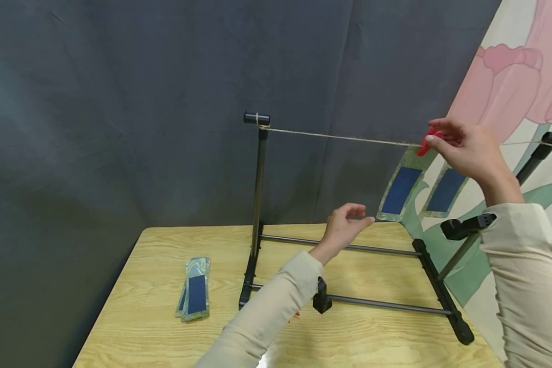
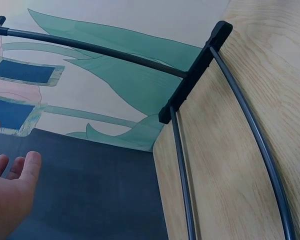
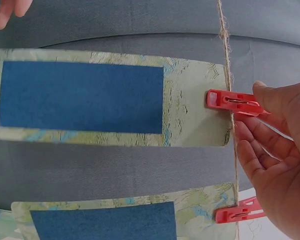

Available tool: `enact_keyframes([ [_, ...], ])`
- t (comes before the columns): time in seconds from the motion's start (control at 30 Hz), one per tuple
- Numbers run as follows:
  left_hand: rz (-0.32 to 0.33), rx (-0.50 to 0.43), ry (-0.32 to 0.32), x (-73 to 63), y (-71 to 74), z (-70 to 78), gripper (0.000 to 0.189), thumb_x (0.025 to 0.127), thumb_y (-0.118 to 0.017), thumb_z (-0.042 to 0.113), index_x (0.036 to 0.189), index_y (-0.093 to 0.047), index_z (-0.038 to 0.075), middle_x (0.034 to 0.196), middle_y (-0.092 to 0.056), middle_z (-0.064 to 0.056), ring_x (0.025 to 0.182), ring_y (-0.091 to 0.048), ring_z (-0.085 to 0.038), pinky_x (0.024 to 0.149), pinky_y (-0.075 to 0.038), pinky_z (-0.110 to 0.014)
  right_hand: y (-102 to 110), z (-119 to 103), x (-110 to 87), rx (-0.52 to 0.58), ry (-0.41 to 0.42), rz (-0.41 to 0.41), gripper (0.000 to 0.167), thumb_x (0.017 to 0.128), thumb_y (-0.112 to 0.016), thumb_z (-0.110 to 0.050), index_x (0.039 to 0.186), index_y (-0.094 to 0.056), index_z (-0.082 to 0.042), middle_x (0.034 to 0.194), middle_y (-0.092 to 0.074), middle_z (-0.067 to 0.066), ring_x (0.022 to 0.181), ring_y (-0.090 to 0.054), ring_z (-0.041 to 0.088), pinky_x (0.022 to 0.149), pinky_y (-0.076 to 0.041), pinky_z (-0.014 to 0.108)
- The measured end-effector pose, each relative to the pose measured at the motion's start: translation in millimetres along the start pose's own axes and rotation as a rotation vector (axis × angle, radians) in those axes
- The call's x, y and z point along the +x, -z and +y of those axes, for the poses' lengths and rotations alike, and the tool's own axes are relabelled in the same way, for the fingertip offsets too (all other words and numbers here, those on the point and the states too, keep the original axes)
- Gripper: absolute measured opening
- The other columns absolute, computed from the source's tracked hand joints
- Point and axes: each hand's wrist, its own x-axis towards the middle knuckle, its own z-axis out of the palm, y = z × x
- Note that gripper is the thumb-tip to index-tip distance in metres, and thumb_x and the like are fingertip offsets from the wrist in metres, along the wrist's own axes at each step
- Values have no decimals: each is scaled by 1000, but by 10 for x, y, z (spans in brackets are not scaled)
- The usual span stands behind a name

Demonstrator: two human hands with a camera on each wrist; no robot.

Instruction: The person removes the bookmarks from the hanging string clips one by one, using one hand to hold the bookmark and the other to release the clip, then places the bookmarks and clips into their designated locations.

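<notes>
My right hand pinches the handle end of a red clothespin between thumb and fingers. That clothespin clips a long green-patterned card with a dark blue panel by its top end at the twine. Beside it hangs a similar card, held on the twine by a second red clothespin. My left hand is lower and to the left of the hanging cards, fingers loosely bent and apart from them. Nothing is in it.
A black metal frame stands on the wooden table, the twine strung between its two uprights. Similar cards lie overlapped at the left. Something small and red shows partly behind the left forearm. A dark curtain hangs behind.
</notes>
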Motion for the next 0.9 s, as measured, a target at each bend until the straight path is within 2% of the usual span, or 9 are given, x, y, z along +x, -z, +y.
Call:
enact_keyframes([
  [0.13, -10, -13, 3, -2, -15, 25, 31, 87, -76, 23, 115, -68, 14, 100, -65, 10, 85, -62, -3, 68, -54, -21, 6, 21, -21, 32, -21, 13, 45, 97, -60, -28, 130, -56, 2, 91, -59, -22, 76, -50, -15, 59, -42, 6],
  [0.3, -13, -23, -2, -9, -35, 39, 33, 87, -75, 21, 118, -67, 13, 106, -66, 4, 88, -63, -3, 69, -54, -20, 17, 24, -46, 45, -45, 22, 47, 97, -60, -32, 129, -57, 3, 85, -55, -28, 75, -52, -13, 56, -43, 8],
  [0.53, -13, -27, -37, -12, -68, 45, 31, 88, -74, 18, 118, -68, 12, 108, -68, 3, 88, -64, -2, 69, -54, -19, 41, 17, -76, 90, -65, 17, 45, 96, -62, -32, 126, -58, 1, 85, -60, -25, 76, -55, -8, 55, -43, 12],
  [0.67, -36, -76, -29, -11, -75, 52, 27, 90, -71, 13, 117, -68, 9, 99, -69, 5, 82, -64, -2, 68, -56, -20, 42, 21, -74, 95, -62, 13, 45, 96, -62, -31, 125, -59, 2, 86, -62, -22, 75, -56, -7, 54, -44, 12],
  [0.77, -58, -122, -16, -13, -84, 63, 25, 92, -68, 8, 117, -67, 6, 95, -70, 2, 77, -65, -3, 66, -57, -20, 42, 22, -78, 93, -54, 11, 44, 96, -62, -30, 125, -59, 3, 84, -61, -24, 74, -56, -7, 53, -44, 12],
  [0.9, -66, -128, -18, -12, -86, 76, 25, 92, -66, 5, 118, -66, 4, 95, -71, -1, 76, -65, -4, 66, -57, -19, 34, 24, -86, 98, -50, 13, 42, 96, -63, -29, 123, -59, 3, 84, -61, -25, 74, -56, -7, 53, -44, 12],
])
